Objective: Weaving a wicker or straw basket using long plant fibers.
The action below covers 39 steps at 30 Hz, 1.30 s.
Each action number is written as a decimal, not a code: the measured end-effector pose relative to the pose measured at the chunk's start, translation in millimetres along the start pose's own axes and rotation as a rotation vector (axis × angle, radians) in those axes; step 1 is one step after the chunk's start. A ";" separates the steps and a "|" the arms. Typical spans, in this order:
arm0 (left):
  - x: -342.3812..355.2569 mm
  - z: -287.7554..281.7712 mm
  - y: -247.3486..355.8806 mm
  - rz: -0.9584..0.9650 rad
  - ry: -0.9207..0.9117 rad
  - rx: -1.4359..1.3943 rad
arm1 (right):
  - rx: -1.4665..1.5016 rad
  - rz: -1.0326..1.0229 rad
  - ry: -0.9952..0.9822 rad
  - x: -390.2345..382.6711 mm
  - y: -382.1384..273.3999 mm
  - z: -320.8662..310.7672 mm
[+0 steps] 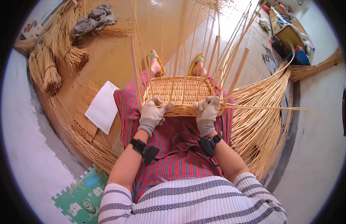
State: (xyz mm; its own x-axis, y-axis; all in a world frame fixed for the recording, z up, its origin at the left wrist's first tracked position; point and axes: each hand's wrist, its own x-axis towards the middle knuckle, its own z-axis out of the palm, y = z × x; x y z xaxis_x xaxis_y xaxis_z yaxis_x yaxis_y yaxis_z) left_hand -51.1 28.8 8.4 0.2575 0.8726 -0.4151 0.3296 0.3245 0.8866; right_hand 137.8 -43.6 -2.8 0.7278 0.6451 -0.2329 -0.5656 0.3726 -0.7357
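A shallow rectangular wicker basket (pixel 182 91) rests on my lap, its woven base facing up. Thin stakes and flat wooden uprights (pixel 239 70) rise from its sides. My left hand (pixel 152 114), in a pale work glove, is closed around the near left part of the rim, thumb pointing right along it. At the near right corner, my gloved right hand (pixel 207 114) pinches the weaving strands (pixel 262 107), whose long ends stick out to the right. The fingertips of the right hand are partly hidden against the basket wall.
Loose wicker rods (pixel 258 119) fan out along my right side. Tied wicker bundles (pixel 49 71), a grey cloth (pixel 94 19), a woven panel (pixel 87 108) and a white sheet (pixel 102 107) lie to the left. A green foam mat (pixel 81 198) is at lower left; a cluttered box (pixel 290 39) stands far right.
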 end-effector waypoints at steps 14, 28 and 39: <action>19.2 -11.7 -7.9 -0.167 -0.007 0.112 | -0.208 -0.154 -0.235 -23.3 19.5 18.5; -18.8 42.8 87.8 0.208 -0.082 0.174 | -0.213 -0.093 -0.027 15.7 -99.2 -51.7; 5.3 84.8 12.0 0.005 -0.154 0.005 | -1.341 -0.905 -0.695 106.9 -47.2 104.1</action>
State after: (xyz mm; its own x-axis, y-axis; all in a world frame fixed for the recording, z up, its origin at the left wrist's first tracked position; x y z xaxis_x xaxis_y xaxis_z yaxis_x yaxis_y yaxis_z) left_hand 31.2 6.4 -0.5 0.3955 0.8077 -0.4372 0.3323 0.3179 0.8880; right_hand 202.0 77.1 73.3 0.1165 0.8372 0.5343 0.8261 0.2170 -0.5201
